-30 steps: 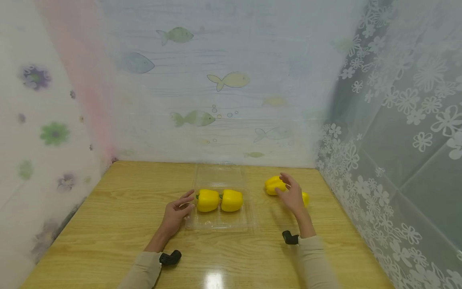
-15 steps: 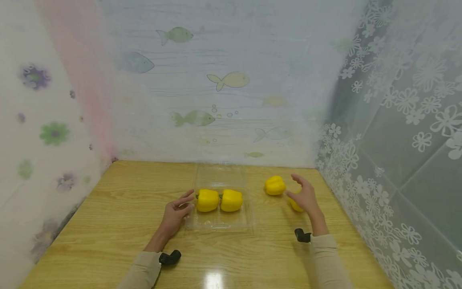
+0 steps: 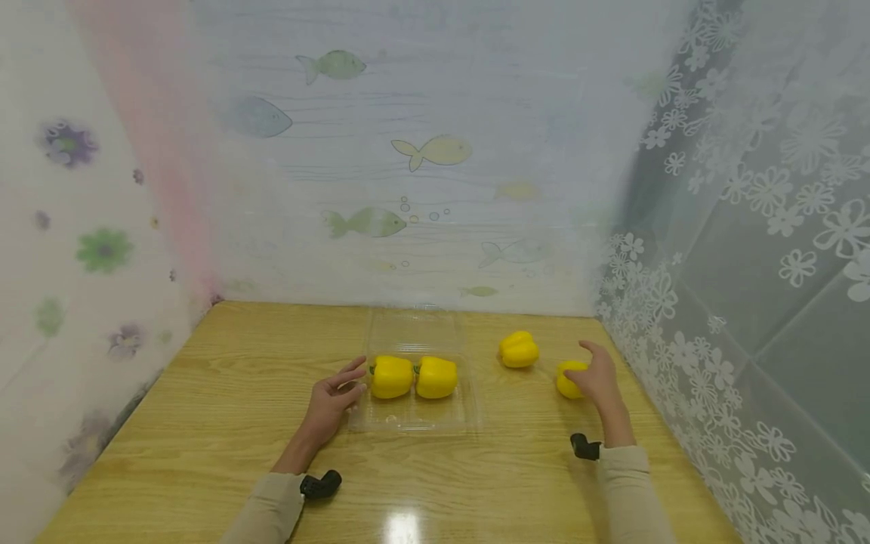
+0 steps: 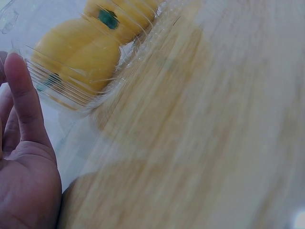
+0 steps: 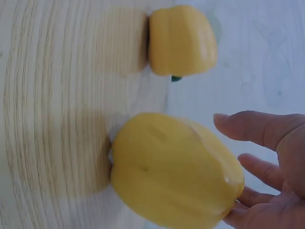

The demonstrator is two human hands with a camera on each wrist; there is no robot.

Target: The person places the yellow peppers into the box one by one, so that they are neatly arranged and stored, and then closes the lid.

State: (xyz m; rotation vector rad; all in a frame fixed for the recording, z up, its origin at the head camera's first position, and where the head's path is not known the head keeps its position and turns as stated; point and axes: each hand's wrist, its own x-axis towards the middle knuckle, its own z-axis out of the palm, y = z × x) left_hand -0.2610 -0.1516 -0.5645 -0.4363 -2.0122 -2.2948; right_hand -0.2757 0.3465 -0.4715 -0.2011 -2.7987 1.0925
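Note:
Two yellow bell peppers (image 3: 391, 378) lie side by side in a clear plastic clamshell box (image 3: 435, 425). At the box's left side rests my left hand (image 3: 329, 404), fingers extended and fingertips right at the wall; the left wrist view shows this hand (image 4: 31, 157) beside the ribbed plastic. My right hand (image 3: 603, 381) is spread around the far-right bell pepper (image 3: 564, 387), partly hiding it. In the right wrist view, the thumb stands apart from this pepper (image 5: 171, 171), while the lower fingers reach behind its edge.
Another yellow bell pepper (image 3: 519, 350) lies on the wooden table (image 3: 462, 483) between the box and my right hand. The box's clear lid (image 3: 414, 329) is folded back towards the fish-patterned curtain (image 3: 435, 189). A flower-patterned curtain (image 3: 680, 363) flanks the right side.
My right hand has moved rightward, from over the nearer loose bell pepper to the far-right one. The left hand and the box have stayed in place.

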